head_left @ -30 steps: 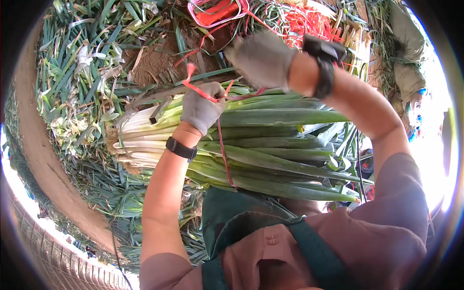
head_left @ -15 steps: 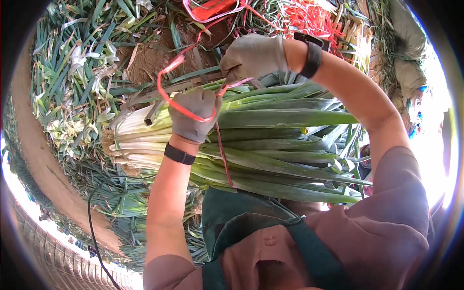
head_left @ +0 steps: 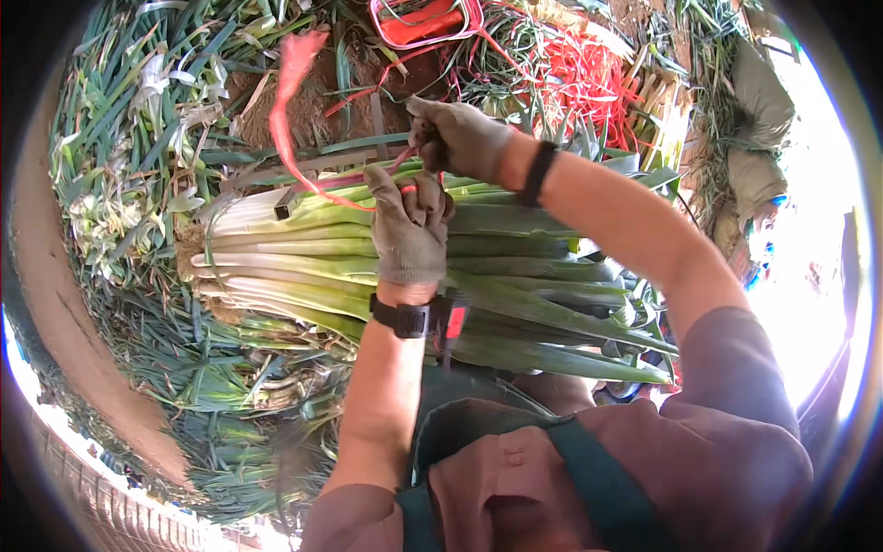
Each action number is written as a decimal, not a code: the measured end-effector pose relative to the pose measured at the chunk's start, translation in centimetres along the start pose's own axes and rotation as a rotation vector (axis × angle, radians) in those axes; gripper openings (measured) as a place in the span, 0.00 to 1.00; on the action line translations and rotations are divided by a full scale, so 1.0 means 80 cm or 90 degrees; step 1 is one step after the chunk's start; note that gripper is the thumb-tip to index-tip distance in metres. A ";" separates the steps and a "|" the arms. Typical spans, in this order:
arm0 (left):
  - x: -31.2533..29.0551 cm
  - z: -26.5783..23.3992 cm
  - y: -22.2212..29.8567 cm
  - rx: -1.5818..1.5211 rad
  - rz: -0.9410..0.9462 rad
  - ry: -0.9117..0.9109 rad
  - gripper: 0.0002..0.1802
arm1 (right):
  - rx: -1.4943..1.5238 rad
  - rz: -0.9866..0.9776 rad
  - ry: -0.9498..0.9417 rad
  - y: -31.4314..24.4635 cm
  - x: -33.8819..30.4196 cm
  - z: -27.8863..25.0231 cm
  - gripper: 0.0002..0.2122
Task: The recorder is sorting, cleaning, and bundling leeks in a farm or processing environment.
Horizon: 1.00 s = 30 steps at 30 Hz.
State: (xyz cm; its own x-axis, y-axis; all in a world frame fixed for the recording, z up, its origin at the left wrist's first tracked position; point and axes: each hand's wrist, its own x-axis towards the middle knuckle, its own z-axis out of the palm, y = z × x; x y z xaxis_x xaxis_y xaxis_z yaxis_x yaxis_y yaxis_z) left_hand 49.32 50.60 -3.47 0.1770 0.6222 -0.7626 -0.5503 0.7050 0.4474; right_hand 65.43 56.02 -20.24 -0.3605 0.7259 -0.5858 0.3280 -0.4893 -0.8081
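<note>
A thick bundle of leeks [head_left: 303, 244] lies crosswise in front of me, white root ends left and green leaves right. Over its far side, both gloved hands work close together on a red plastic tie [head_left: 287, 138]. My left hand [head_left: 409, 230] is closed on the tie, which passes across its fingers; the loose tail curls up to the left. Just beyond it, my right hand [head_left: 464, 138] pinches another stretch of the tie, its fingertips partly hidden. A dark bar end [head_left: 283, 211] sticks up at the bundle's far edge.
A pink-rimmed basket [head_left: 478, 28] with red material stands at the far side, beside a heap of red strips [head_left: 589, 83]. Loose leeks and leaves [head_left: 129, 166] cover the ground on the left. Stuffed sacks [head_left: 763, 101] lie at the far right.
My left hand has moved right along the bundle, and my right hand has come down closer to it. The red tie's loop around my left hand has opened into a loose tail at the left.
</note>
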 end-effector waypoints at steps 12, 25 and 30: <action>0.000 -0.043 -0.015 0.073 -0.044 0.056 0.16 | 0.135 0.049 0.189 -0.136 0.001 0.034 0.06; 0.006 -0.038 -0.049 0.317 0.023 0.059 0.22 | -0.457 0.086 -0.032 -0.152 -0.207 -0.040 0.32; 0.006 -0.047 -0.050 0.337 0.068 0.052 0.23 | -0.462 0.219 -0.114 -0.143 -0.262 -0.028 0.43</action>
State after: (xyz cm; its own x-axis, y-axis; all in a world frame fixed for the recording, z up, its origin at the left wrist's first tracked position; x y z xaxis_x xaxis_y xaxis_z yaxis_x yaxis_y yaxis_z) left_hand 48.57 46.78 -7.37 0.0669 0.6866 -0.7240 -0.0719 0.7270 0.6828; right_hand 71.22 47.47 1.42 -0.2508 0.4736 -0.8443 0.9063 -0.1916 -0.3767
